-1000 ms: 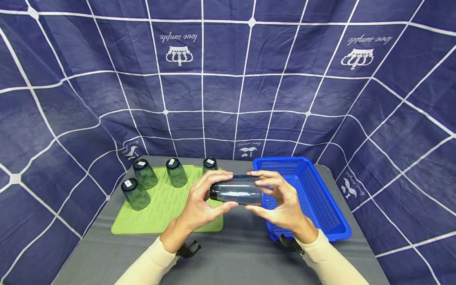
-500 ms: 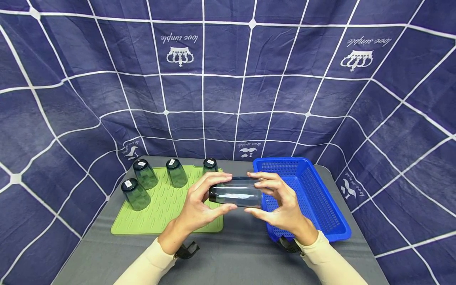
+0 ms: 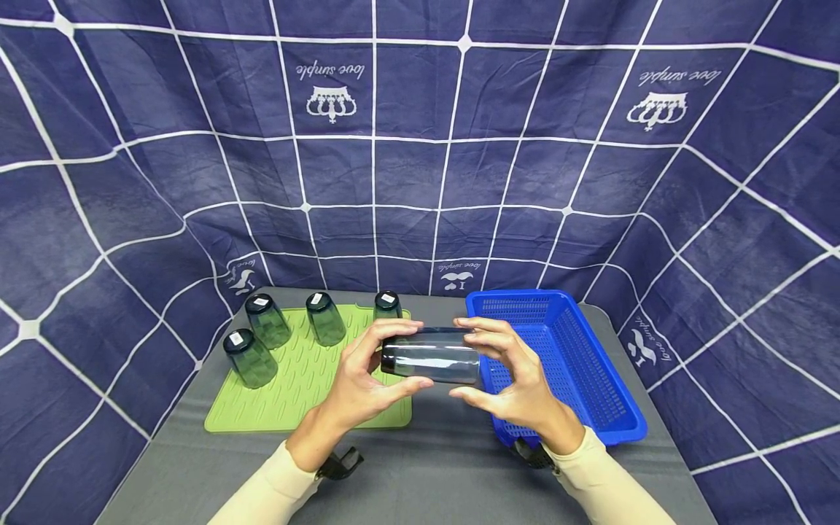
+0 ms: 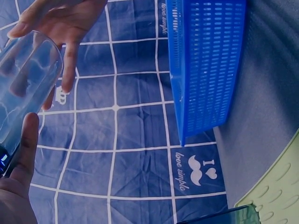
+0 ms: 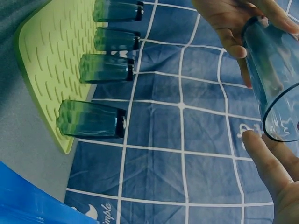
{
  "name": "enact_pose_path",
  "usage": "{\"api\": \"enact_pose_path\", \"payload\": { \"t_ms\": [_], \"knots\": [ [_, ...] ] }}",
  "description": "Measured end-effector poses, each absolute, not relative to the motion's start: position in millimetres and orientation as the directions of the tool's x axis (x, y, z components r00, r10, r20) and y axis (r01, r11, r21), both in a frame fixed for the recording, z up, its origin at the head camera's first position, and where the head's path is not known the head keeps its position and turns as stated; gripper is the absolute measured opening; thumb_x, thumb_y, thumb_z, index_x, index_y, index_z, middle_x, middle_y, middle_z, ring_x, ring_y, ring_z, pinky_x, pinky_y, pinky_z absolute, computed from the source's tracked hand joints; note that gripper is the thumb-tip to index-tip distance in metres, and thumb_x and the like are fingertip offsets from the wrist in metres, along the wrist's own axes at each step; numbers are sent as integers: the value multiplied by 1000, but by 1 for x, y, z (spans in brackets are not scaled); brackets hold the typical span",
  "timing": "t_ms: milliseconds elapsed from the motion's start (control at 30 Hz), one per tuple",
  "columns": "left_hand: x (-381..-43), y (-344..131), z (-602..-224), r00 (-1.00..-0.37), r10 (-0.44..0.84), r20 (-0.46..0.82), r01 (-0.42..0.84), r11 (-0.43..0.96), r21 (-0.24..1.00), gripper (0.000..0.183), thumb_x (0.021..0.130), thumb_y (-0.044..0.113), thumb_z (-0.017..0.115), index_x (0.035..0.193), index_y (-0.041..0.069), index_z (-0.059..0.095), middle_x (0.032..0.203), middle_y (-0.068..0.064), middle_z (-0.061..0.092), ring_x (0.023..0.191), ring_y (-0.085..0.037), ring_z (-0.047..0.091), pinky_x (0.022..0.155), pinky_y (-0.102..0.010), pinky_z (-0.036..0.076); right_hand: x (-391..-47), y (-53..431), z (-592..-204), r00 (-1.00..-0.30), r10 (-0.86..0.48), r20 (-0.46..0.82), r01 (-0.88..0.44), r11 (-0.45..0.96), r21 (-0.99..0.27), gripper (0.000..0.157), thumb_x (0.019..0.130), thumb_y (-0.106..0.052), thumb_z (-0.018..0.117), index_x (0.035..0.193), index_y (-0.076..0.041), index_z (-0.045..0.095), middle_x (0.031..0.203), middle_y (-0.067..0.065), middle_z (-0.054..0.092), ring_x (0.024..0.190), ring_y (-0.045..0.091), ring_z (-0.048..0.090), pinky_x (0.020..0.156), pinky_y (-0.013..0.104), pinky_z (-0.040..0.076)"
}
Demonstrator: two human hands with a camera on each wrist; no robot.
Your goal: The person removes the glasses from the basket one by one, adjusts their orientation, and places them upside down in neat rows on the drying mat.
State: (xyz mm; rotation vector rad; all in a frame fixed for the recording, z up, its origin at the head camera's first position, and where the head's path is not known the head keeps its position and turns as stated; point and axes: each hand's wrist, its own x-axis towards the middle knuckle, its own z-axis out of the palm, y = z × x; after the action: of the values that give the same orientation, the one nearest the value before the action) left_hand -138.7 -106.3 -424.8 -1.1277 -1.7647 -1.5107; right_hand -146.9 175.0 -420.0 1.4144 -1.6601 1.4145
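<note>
A dark tinted glass tumbler (image 3: 429,359) lies sideways in the air between both hands, base to the left and mouth to the right. The left hand (image 3: 367,375) grips its base end, fingers over the top and thumb underneath. Around the mouth end curves the right hand (image 3: 515,372), fingertips over the upper side and thumb just below. In the right wrist view the glass (image 5: 266,70) shows its open rim close to the right fingers (image 5: 261,154). Through the clear wall in the left wrist view, fingers appear behind the glass (image 4: 9,112).
Several matching glasses (image 3: 325,321) stand upside down with white stickers on their bases, on a green ridged mat (image 3: 315,401) at left. A blue perforated basket (image 3: 590,364) sits at right on the grey tabletop (image 3: 446,467). A blue checked cloth (image 3: 420,175) hangs behind.
The glass has shifted slightly left and down with the left hand and has turned a little. The right hand has moved slightly, and its thumb shows a wider gap from the glass.
</note>
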Motion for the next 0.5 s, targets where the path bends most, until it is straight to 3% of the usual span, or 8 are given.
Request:
{"api": "enact_pose_path", "payload": {
  "t_ms": [233, 500],
  "knots": [
    [-138, -110, -426, -540, 214, 814, 837, 30, 547, 82, 68, -11, 108, 140, -4, 69, 141, -25, 77, 141, -18, 75, 108, -28, 68, -150, 179, -419, -312, -357, 880, -936, -41, -349, 75, 92, -20, 102, 140, 21, 62, 151, 38, 65, 152, 33, 68, 122, 36, 62],
    [-138, -115, -428, -560, 195, 805, 825, 47, 563, 81, 69, -11, 108, 140, -4, 70, 142, -25, 78, 141, -18, 76, 109, -29, 67, -151, 183, -420, -313, -345, 885, -950, 90, -301, 72, 97, -33, 99, 140, 15, 67, 151, 31, 70, 147, 34, 69, 130, 33, 55]
  ]
}}
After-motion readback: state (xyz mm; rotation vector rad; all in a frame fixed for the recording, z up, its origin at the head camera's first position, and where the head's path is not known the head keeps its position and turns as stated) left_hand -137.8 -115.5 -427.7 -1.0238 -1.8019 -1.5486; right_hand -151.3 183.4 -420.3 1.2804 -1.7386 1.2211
